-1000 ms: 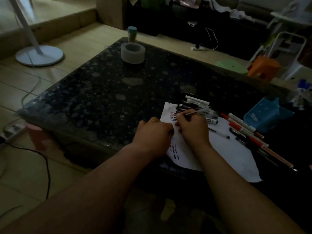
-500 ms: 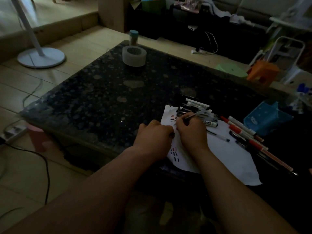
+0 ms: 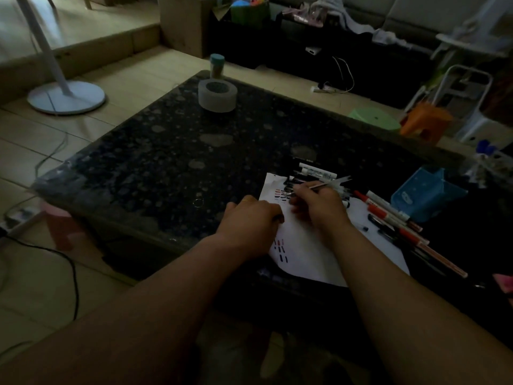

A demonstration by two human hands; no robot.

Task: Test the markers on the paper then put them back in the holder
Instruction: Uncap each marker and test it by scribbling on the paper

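The dark speckled stone table (image 3: 166,162) stands in a dim room. Over the last second little changes. The right hand (image 3: 319,209) still pinches the thin pale pen (image 3: 322,185), its tip on the white paper sheet (image 3: 305,245) at the far cluster of strokes (image 3: 280,193). The left hand (image 3: 249,220), loosely fisted, stays on the sheet's left edge. Judgement: testing continues. The blue plastic holder (image 3: 422,195) lies to the right, and no return has begun.

left hand (image 3: 251,219) curled, right hand (image 3: 319,208) pinching pen (image 3: 322,186)
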